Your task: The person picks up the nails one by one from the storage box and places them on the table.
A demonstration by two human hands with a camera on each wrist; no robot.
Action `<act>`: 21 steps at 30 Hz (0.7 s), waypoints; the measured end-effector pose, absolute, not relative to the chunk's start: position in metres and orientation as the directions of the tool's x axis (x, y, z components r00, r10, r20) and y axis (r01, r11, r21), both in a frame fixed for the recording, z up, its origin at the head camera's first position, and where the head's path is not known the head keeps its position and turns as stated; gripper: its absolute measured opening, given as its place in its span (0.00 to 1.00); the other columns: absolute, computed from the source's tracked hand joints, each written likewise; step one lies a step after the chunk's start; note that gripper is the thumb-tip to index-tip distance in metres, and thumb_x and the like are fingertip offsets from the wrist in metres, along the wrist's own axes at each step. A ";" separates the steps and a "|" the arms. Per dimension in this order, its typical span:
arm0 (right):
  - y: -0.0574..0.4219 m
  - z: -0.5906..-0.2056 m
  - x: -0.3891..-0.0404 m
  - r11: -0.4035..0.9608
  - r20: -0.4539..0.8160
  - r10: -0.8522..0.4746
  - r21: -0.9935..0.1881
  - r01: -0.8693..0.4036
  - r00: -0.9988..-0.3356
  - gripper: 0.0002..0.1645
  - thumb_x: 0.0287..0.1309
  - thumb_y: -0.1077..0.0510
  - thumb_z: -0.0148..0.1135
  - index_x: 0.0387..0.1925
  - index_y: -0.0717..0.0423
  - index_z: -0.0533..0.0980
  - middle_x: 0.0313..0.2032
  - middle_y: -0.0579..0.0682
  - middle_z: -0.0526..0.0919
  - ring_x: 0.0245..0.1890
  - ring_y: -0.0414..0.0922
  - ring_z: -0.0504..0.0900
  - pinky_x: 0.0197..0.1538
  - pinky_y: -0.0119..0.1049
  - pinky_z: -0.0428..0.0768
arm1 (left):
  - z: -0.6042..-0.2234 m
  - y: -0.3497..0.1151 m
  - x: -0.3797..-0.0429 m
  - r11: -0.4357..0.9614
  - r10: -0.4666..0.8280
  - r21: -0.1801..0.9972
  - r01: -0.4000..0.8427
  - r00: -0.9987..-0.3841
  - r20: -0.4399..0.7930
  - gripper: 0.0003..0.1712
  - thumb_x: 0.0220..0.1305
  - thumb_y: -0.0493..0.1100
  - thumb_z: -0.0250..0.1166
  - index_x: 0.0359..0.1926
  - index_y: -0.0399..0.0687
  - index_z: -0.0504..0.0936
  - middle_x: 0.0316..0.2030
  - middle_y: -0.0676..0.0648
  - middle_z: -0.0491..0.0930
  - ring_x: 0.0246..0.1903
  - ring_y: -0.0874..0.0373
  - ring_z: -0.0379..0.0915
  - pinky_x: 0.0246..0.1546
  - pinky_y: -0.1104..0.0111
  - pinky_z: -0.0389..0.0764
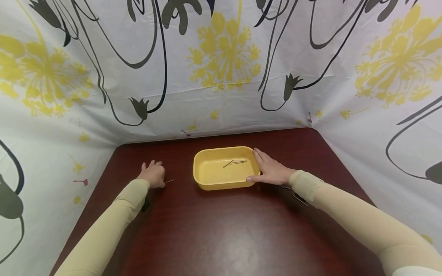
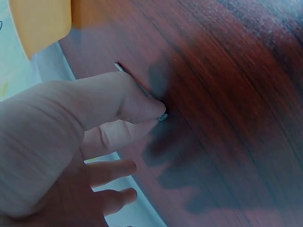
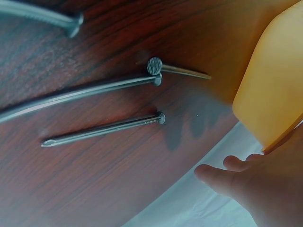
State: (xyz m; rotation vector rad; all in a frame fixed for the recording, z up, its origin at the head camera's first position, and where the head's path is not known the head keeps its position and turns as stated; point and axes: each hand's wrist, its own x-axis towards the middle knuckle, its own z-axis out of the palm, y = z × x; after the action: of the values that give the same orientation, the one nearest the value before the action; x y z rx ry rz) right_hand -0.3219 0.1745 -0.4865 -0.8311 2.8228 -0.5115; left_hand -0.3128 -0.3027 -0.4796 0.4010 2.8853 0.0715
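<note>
My left hand (image 1: 152, 174) pinches a thin metal nail (image 2: 142, 87) between thumb and forefinger, close over the table left of the tray. The nail's head (image 2: 163, 117) pokes out past the fingertips, and its shank points toward the tray. In the head view a yellow plastic tray (image 1: 224, 186) stands near the table's middle, with several nails (image 1: 238, 162) lying inside. At the tray's right end rests my right hand (image 1: 272, 170), fingers extended along the rim and thumb at the near corner. Its wrist view shows the tray's side beside the fingers.
Several loose nails of different sizes, one of them a straight nail (image 3: 102, 130), lie on the dark red table (image 1: 221, 230) beneath the right wrist. Partly hidden by the left sleeve is a dark object (image 1: 145, 205). Patterned cloth (image 1: 221, 107) surrounds the table's back and sides.
</note>
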 end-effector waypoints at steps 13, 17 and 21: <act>0.174 -0.488 -0.323 0.791 -0.070 -0.546 -0.372 -0.486 -0.835 0.77 0.50 0.14 0.52 0.80 0.60 0.35 0.79 0.57 0.35 0.78 0.55 0.40 0.72 0.57 0.56 | -0.477 -0.310 -0.314 0.956 0.284 0.125 0.264 -0.941 -0.183 0.14 0.56 0.42 0.75 0.19 0.53 0.80 0.71 0.27 0.59 0.71 0.25 0.44 0.63 0.26 0.41; 0.174 -0.489 -0.323 0.791 -0.067 -0.547 -0.366 -0.490 -0.834 0.77 0.50 0.14 0.52 0.80 0.60 0.34 0.79 0.57 0.35 0.78 0.55 0.41 0.72 0.57 0.56 | -0.465 -0.311 -0.316 0.946 0.299 0.172 0.276 -0.945 -0.130 0.09 0.55 0.40 0.73 0.23 0.52 0.81 0.70 0.27 0.60 0.71 0.24 0.45 0.61 0.25 0.41; 0.174 -0.488 -0.323 0.784 -0.058 -0.554 -0.372 -0.497 -0.830 0.77 0.51 0.15 0.54 0.79 0.62 0.35 0.79 0.59 0.36 0.78 0.56 0.41 0.72 0.58 0.56 | -0.452 -0.306 -0.318 0.938 0.307 0.198 0.284 -0.947 -0.097 0.03 0.57 0.41 0.70 0.30 0.50 0.83 0.69 0.28 0.63 0.70 0.28 0.50 0.62 0.27 0.46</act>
State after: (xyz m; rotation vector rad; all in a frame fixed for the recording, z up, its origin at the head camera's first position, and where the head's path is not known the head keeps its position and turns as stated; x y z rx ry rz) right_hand -0.3232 0.1740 -0.4876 -0.8343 2.8101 -0.5180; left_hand -0.3183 -0.3056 -0.4518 0.4546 2.9673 0.2752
